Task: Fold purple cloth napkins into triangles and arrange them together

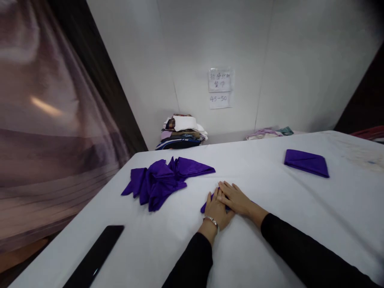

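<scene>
Presently presses a plain, deep-purple cloth [203, 208] onto the middle of the white table [144, 248] with left hand [218, 210] and right hand [237, 200] outstretched flat, overlapping, and without gripping anything, leaving just slim edges and a small left corner in sight.

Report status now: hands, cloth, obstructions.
Left hand and right hand flat, fingers overlapping. Purple cloth beneath, mostly hidden. Crumpled pile off left, apart from hands.
</scene>
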A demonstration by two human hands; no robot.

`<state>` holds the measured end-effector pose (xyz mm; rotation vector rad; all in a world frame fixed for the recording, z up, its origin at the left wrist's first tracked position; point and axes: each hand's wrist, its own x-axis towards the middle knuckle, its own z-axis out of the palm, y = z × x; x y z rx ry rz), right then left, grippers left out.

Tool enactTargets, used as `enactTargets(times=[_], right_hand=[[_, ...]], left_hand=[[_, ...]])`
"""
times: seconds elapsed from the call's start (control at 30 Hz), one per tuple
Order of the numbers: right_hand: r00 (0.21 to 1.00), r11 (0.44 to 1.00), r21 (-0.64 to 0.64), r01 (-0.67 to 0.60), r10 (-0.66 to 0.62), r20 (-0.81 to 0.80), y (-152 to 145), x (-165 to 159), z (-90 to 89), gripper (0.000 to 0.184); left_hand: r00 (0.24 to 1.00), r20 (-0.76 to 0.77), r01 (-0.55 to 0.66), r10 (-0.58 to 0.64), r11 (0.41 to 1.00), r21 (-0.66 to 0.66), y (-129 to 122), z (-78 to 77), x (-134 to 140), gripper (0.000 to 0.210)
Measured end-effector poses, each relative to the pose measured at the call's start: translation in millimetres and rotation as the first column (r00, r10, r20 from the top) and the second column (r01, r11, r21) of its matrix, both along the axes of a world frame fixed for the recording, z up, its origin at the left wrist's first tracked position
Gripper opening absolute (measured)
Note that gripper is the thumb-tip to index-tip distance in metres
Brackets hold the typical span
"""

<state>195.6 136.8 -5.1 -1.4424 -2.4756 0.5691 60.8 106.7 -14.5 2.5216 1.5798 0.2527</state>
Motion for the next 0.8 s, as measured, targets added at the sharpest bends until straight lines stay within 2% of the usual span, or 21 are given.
enactTargets(times=[0.23,0.4,0.53,0.6,0.67,0.8], right_hand=[[0.999,0.997,0.072,-0.020,0.017,0.042,3.9,1.3,-13.1,0.068],[0.996,0.994,0.109,-0.008,-0.003,0.093,4.1,-0.7,-16.2,0.075],[0.995,0.988,0.154,0.001,-0.017,0.100,2.7,-2.1,-17.3,0.076],[0.995,0.986,0.167,0.001,-0.018,0.097,2.0,-2.2,-17.6,0.075],[0.995,0.986,0.166,-0.012,-0.005,0.099,1.7,-1.6,-17.8,0.073],[0.994,0.988,0.147,-0.046,0.030,0.107,2.3,0.6,-18.1,0.067]], left_hand=[[0.993,-0.072,-0.102,0.099,0.994,-0.040,-10.5,0.0,-22.0,0.081],[0.982,-0.100,-0.169,0.162,0.984,-0.060,-22.1,2.7,-44.3,0.076],[0.964,-0.135,-0.247,0.231,0.962,-0.116,-22.4,8.8,-54.3,0.075],[0.940,-0.134,-0.331,0.314,0.935,-0.130,-19.9,13.7,-50.3,0.075],[0.926,-0.112,-0.371,0.361,0.925,-0.087,-17.5,17.9,-38.4,0.074],[0.978,-0.043,-0.202,0.202,0.979,-0.010,-15.8,18.4,-6.8,0.069]])
